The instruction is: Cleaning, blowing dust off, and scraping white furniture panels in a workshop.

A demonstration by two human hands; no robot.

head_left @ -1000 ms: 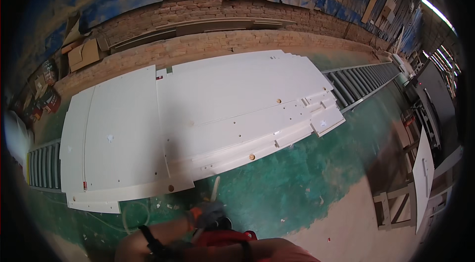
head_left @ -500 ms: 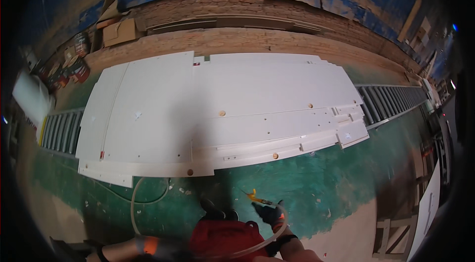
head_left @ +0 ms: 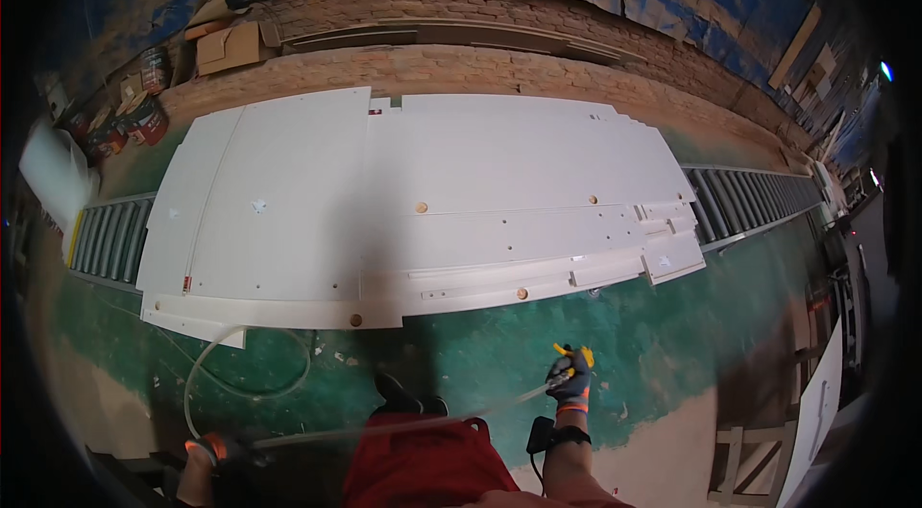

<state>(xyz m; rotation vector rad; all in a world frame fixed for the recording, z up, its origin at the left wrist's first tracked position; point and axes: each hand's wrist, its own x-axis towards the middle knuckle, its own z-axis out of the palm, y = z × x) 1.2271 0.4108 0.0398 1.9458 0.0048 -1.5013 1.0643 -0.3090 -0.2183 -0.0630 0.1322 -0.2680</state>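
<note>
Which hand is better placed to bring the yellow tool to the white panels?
Likely the right hand: it grips the yellow tool, while the left hand is well apart from it, at the hose.

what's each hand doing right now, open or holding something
Left hand: at the clear hose, too dark to tell whether open or closed.
Right hand: closed, holding the yellow air blow gun.

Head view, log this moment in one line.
Right hand: gripping yellow tool | left hand: at clear hose | white panels: lying on roller conveyor
</note>
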